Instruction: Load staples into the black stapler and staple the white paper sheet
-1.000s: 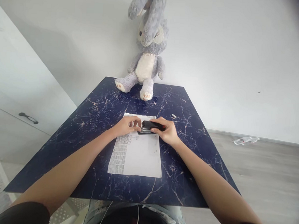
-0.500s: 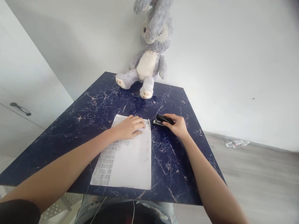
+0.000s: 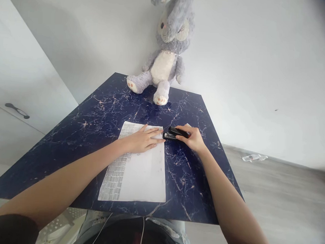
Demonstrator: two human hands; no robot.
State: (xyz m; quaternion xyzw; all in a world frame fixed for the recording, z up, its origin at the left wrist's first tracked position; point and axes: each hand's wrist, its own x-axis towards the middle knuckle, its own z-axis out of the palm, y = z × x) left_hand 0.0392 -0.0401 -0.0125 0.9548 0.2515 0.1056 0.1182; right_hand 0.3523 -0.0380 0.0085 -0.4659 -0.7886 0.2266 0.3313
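A white sheet of paper with a printed column down its left side lies on the dark blue marble-patterned table. My left hand rests flat on the paper's far end, fingers stretched out. Just right of the paper's top right corner, my right hand grips a black stapler that sits on the table, its nose pointing toward the paper's edge.
A grey and white plush rabbit sits against the wall at the table's far edge. A small white scrap lies by the stapler. A white cabinet with a dark handle stands left. A plastic bottle lies on the floor at right.
The stapler came off the paper's top and moved right onto the bare table with my right hand. The paper slid left under my left hand, whose fingers flattened out.
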